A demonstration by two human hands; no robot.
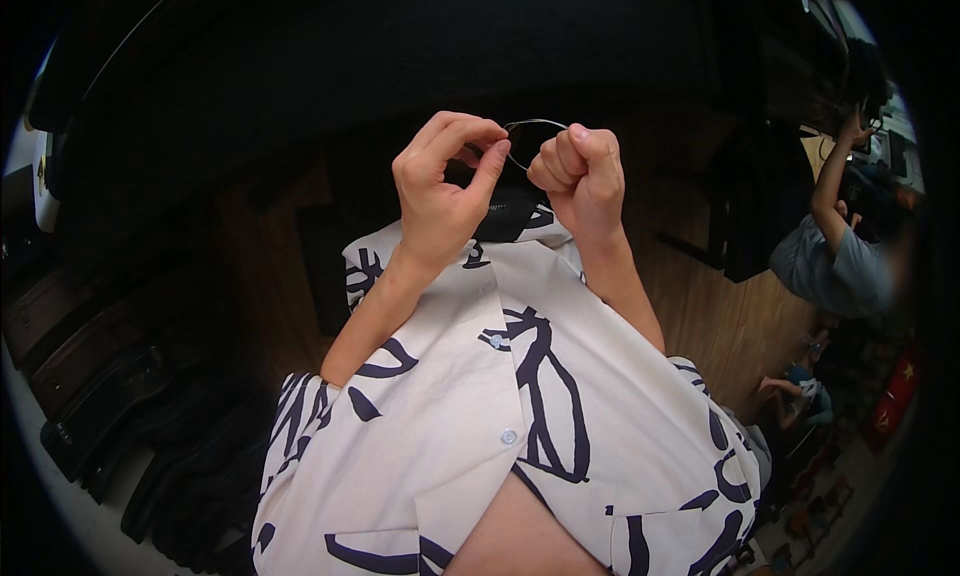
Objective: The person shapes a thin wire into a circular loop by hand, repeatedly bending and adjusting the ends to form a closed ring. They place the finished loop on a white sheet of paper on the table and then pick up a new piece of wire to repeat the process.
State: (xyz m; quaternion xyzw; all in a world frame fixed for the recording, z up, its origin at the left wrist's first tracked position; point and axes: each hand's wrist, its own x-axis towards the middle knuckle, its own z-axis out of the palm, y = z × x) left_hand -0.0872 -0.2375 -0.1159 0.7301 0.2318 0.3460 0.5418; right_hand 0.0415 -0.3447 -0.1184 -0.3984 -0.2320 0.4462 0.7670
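Observation:
A thin, shiny wire (540,122) bends in a small loop between my two hands, held up in front of my chest. My left hand (447,171) pinches one side of the loop between thumb and fingertips, with the other fingers curled. Closed in a fist, my right hand (583,176) grips the other side of the loop, the thumb lying over the bent fingers. How much wire is inside that fist is hidden.
A large black surface (400,51) spreads ahead of my hands. Dark, rounded cases (95,396) stand in a row at the left. Wooden floor (715,316) shows at the right, beside a black chair-like object (745,206). Another person in a grey shirt (840,266) is farther right.

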